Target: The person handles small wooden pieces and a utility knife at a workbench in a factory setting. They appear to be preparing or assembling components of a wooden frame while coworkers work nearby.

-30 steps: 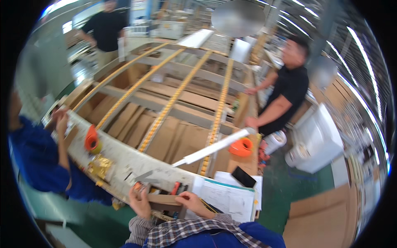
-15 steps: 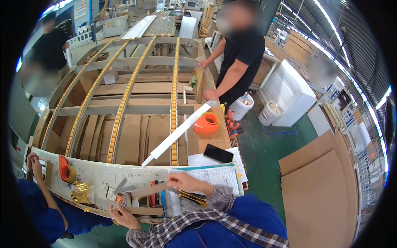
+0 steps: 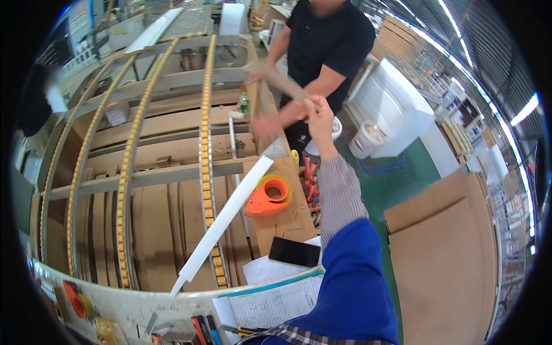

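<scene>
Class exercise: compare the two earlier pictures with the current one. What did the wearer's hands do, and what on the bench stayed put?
The right hand left the paperwork at the near edge and stretched out to the co-worker in black, meeting a brown strip that person holds. The left hand has dropped out of view. The orange tape dispenser, black phone and long white strip stayed in place.

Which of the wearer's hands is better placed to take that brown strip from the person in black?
Right, probably. The right hand is raised at the near end of the brown strip that the person in black holds. The left hand is out of view.
</scene>
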Demonstrator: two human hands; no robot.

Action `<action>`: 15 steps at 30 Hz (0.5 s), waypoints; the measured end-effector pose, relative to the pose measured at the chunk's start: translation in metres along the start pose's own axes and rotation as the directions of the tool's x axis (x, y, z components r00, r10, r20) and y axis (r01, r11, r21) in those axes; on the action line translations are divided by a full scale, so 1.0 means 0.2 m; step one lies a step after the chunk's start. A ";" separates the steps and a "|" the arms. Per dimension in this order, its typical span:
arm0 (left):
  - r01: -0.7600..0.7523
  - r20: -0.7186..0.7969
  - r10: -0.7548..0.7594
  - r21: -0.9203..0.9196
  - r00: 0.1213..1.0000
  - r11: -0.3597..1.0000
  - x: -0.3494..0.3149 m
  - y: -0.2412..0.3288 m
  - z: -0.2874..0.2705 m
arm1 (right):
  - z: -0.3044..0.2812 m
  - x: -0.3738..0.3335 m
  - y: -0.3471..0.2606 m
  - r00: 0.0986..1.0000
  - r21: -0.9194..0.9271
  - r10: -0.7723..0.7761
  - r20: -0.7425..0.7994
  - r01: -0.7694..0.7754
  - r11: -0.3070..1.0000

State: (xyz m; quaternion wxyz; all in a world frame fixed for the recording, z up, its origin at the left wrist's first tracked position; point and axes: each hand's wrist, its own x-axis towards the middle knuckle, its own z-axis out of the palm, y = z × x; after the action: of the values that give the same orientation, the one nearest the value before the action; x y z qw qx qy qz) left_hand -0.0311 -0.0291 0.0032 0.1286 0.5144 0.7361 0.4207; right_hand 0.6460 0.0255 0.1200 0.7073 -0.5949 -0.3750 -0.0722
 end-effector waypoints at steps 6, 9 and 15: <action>-0.131 0.073 0.112 0.371 0.991 0.919 0.01 0.07 0.01 | -0.20 -0.39 0.46 0.929 -0.279 0.328 -0.173 -0.365 0.888; -0.080 0.093 0.054 0.305 0.994 0.949 0.00 0.22 0.01 | -0.24 -0.70 0.32 0.884 -0.195 0.466 0.030 -0.452 0.871; -0.245 0.136 0.227 0.128 0.964 0.961 0.00 0.03 0.05 | -0.32 -1.25 -0.38 0.620 -0.050 0.749 0.233 -0.762 0.646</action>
State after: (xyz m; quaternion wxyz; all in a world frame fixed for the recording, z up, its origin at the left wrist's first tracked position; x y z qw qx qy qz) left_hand -0.0208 -0.0228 0.0011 0.0840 0.6309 0.6887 0.3473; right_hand 0.4555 -0.1384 0.0249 0.6388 -0.6819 -0.1724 0.3117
